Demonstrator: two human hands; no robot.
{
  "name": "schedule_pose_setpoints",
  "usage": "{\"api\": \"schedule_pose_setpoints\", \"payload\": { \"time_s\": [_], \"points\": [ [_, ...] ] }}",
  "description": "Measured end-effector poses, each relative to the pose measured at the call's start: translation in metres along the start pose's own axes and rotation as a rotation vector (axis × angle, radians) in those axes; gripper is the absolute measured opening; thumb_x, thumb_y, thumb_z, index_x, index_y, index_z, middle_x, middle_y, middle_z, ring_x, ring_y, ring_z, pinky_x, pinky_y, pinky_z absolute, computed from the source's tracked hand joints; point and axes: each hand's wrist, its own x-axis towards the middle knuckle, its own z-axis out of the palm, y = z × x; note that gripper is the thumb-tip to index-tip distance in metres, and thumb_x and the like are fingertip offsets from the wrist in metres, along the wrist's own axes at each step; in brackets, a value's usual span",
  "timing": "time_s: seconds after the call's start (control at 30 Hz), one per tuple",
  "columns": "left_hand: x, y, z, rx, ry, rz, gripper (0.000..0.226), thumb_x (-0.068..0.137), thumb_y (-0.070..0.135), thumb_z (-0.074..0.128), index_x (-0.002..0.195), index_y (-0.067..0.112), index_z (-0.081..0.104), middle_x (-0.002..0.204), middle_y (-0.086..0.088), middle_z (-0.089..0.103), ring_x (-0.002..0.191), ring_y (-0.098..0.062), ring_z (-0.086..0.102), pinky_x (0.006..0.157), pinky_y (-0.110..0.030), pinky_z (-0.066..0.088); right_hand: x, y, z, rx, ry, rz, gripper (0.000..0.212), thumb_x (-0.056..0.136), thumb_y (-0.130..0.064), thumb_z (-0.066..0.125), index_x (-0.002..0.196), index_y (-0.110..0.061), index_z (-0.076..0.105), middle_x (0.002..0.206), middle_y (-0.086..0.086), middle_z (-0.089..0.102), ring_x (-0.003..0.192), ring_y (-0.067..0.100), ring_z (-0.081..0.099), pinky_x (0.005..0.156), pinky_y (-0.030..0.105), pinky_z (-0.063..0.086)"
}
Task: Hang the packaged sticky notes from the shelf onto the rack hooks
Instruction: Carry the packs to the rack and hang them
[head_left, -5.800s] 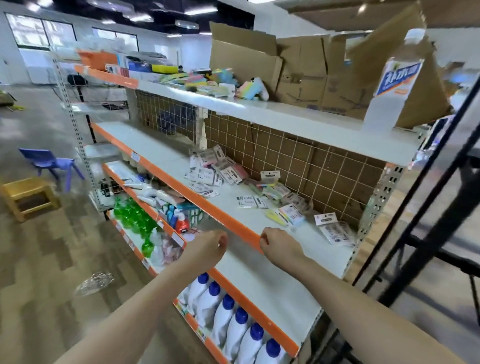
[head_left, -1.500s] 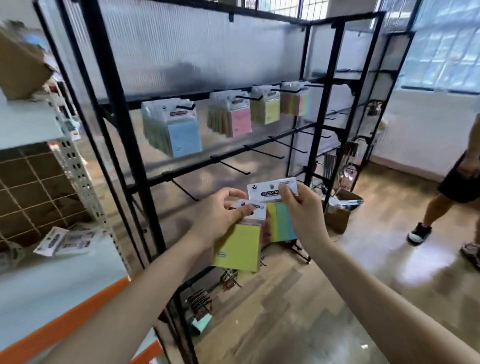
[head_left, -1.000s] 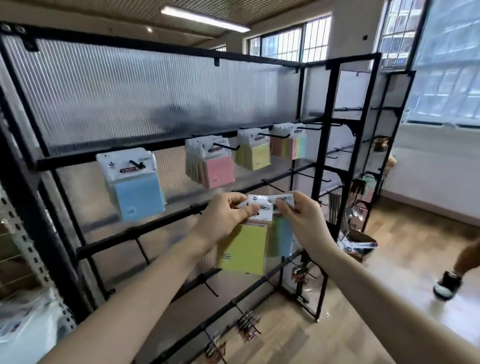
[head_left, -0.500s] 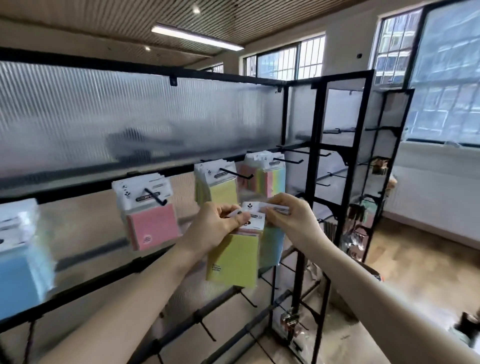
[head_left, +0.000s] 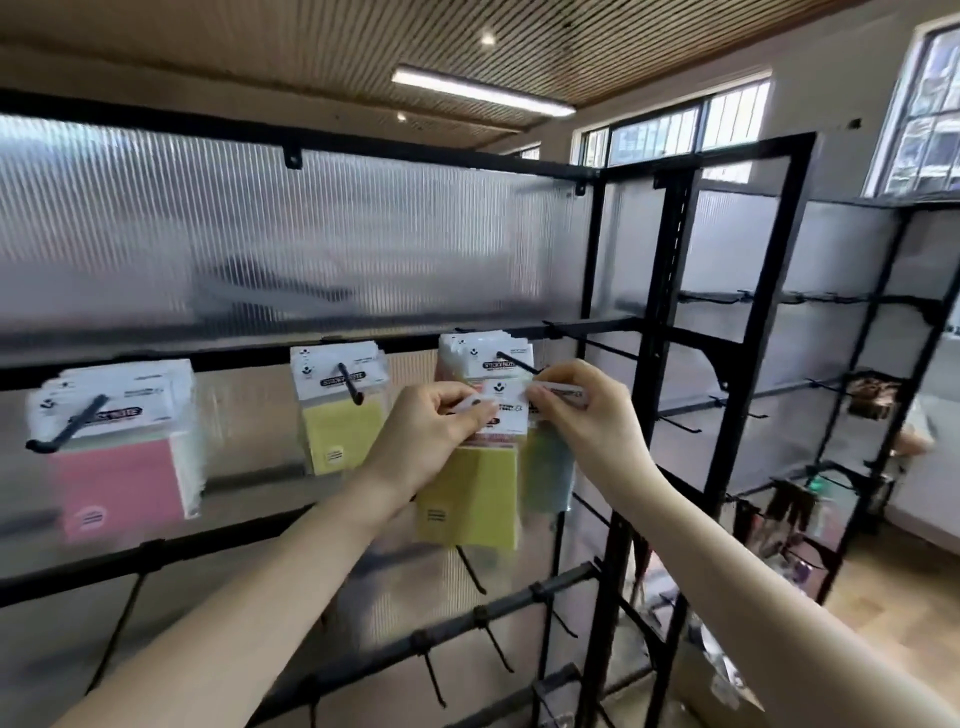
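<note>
both hands raised in front of black rack (head_left: 670, 322), close together, almost touching. left hand (head_left: 431, 436) pinches white header card of yellow sticky note pack (head_left: 470, 493), thumb and fingers curled on the card, pack hanging below the hand. right hand (head_left: 587, 415) pinches header of a second pack, green/teal sticky note pack (head_left: 548, 478), partly hidden behind the yellow one. both packs sit just below the hook (head_left: 517, 364) that carries the hung multicolour packs (head_left: 483, 356); neither held pack is on a hook, as far as visible. further left on the same rail: hung yellow packs (head_left: 340, 410) on their own hook, then hung pink packs (head_left: 117, 447), blurred. lower rail (head_left: 467, 618) has bare hooks. ribbed translucent panel (head_left: 311, 249) behind the rack. second rack section (head_left: 857, 415) to the right with small items on it, too blurred to tell.
</note>
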Motion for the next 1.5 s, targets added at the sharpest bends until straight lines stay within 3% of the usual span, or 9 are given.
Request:
{"api": "schedule_pose_setpoints", "payload": {
  "time_s": [0.2, 0.37, 0.6, 0.77, 0.9, 0.97, 1.07, 1.3, 1.5],
  "points": [
    [0.016, 0.007, 0.027, 0.003, 0.126, -0.006, 0.010, 0.086, 0.023, 0.067, 0.077, 0.020, 0.071, 0.065, 0.016, 0.065, 0.065, 0.005, 0.057, 0.064, -0.014, 0.041, 0.028, 0.020, -0.016, 0.060, -0.067, -0.014, 0.007, 0.085, -0.013, 0.070, 0.081, -0.015, 0.065, 0.074, -0.010, 0.067, 0.071, -0.003, 0.063, 0.068, 0.015, 0.049],
    [0.019, 0.006, 0.032, 0.041, 0.182, 0.014, 0.019, 0.088, 0.018, 0.064, 0.070, 0.020, 0.067, 0.057, 0.017, 0.061, 0.059, 0.005, 0.054, 0.060, -0.011, 0.039, 0.039, 0.030, -0.015, 0.114, -0.119, -0.005, 0.007, 0.085, -0.016, 0.069, 0.080, -0.015, 0.064, 0.079, -0.005, 0.069, 0.081, 0.014, 0.067, 0.077, 0.035, 0.055],
    [0.024, 0.008, 0.032, 0.072, 0.166, -0.016, 0.015, 0.088, 0.021, 0.065, 0.075, 0.017, 0.068, 0.063, 0.014, 0.060, 0.063, 0.002, 0.053, 0.063, -0.013, 0.039, 0.046, 0.041, -0.017, 0.295, -0.200, 0.058, 0.008, 0.086, -0.015, 0.068, 0.082, -0.018, 0.063, 0.082, -0.007, 0.069, 0.080, 0.012, 0.066, 0.073, 0.031, 0.055],
    [0.030, 0.001, 0.031, 0.096, 0.167, -0.056, 0.025, 0.088, 0.025, 0.064, 0.094, 0.001, 0.069, 0.086, -0.007, 0.066, 0.085, -0.010, 0.056, 0.081, -0.030, 0.042, 0.060, 0.044, -0.024, 0.445, -0.373, 0.197, 0.012, 0.084, -0.014, 0.070, 0.078, -0.016, 0.059, 0.069, -0.007, 0.067, 0.058, 0.006, 0.062, 0.048, 0.015, 0.046],
    [0.035, -0.006, 0.035, 0.164, 0.156, -0.063, 0.020, 0.088, 0.027, 0.064, 0.099, 0.011, 0.071, 0.095, 0.004, 0.067, 0.093, 0.002, 0.057, 0.085, -0.017, 0.041, 0.069, 0.052, -0.031, 0.586, -0.544, 0.237, 0.008, 0.078, -0.025, 0.066, 0.079, -0.017, 0.063, 0.070, -0.005, 0.065, 0.061, 0.008, 0.060, 0.051, 0.019, 0.048],
    [0.035, -0.003, 0.036, 0.197, 0.167, -0.024, 0.010, 0.089, 0.023, 0.065, 0.080, 0.026, 0.067, 0.077, 0.018, 0.064, 0.077, 0.015, 0.056, 0.074, -0.005, 0.038, 0.074, 0.053, -0.033, 0.512, -0.568, 0.212, 0.006, 0.083, -0.022, 0.065, 0.079, -0.018, 0.064, 0.066, -0.009, 0.063, 0.057, 0.005, 0.056, 0.049, 0.018, 0.043],
    [0.034, -0.003, 0.034, 0.227, 0.169, 0.005, 0.018, 0.090, 0.024, 0.063, 0.072, 0.020, 0.064, 0.065, 0.015, 0.058, 0.068, 0.006, 0.053, 0.067, -0.007, 0.036, 0.081, 0.055, -0.034, 0.418, -0.558, 0.164, 0.015, 0.091, -0.011, 0.062, 0.078, -0.018, 0.064, 0.064, -0.012, 0.064, 0.052, -0.003, 0.054, 0.045, 0.009, 0.039],
    [0.032, -0.003, 0.033, 0.287, 0.208, -0.036, 0.021, 0.090, 0.021, 0.063, 0.070, 0.016, 0.063, 0.067, 0.004, 0.058, 0.067, -0.007, 0.052, 0.064, -0.015, 0.036, 0.086, 0.064, -0.023, 0.246, -0.437, 0.079, 0.014, 0.088, -0.006, 0.064, 0.078, -0.015, 0.063, 0.066, -0.007, 0.065, 0.058, 0.000, 0.058, 0.055, 0.013, 0.046],
    [0.043, -0.010, 0.037, 0.378, 0.296, -0.078, 0.016, 0.089, 0.019, 0.064, 0.078, 0.008, 0.067, 0.076, -0.006, 0.065, 0.074, -0.014, 0.056, 0.066, -0.024, 0.037, 0.095, 0.067, -0.011, -0.141, -0.328, -0.163, 0.007, 0.087, -0.012, 0.065, 0.082, -0.017, 0.064, 0.074, -0.011, 0.064, 0.069, -0.007, 0.056, 0.061, 0.007, 0.041]
  ]
}}
